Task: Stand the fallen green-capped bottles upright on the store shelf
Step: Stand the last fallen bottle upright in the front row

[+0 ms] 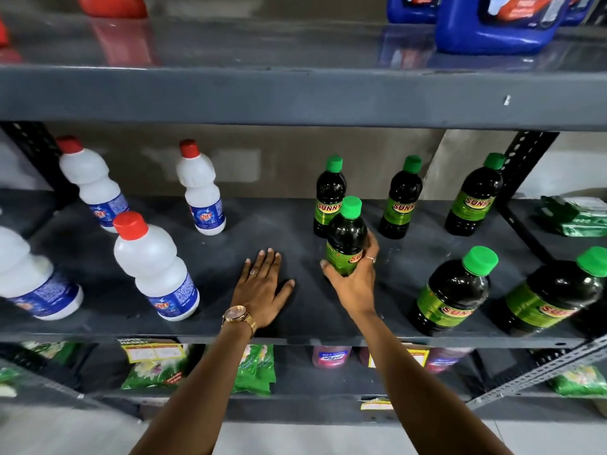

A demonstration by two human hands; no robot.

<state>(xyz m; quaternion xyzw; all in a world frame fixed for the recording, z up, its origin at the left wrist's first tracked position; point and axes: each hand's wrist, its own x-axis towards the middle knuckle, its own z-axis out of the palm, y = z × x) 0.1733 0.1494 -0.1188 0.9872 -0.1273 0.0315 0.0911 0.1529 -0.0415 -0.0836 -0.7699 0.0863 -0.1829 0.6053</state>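
Note:
On the dark grey shelf point(269, 231) stand several dark bottles with green caps and green labels. My right hand point(353, 280) is wrapped around the lower body of one green-capped bottle point(347, 231), which is upright near the shelf's middle. Three more stand at the back: one directly behind the held bottle point(326, 188), one to its right point(402, 198) and one at far right point(476, 198). Two bigger-looking ones stand at the front right, the nearer one point(455, 290) and the one at the frame's edge point(558, 293). My left hand point(262, 287) lies flat on the shelf, palm down, fingers spread, holding nothing.
Several white bottles with red caps point(154, 264) stand on the left half of the shelf. An upper shelf edge point(295, 96) runs overhead, with blue jugs point(496, 24) and red containers on it. Green packets point(254, 369) fill the shelf below. Perforated uprights point(522, 165) flank the bay.

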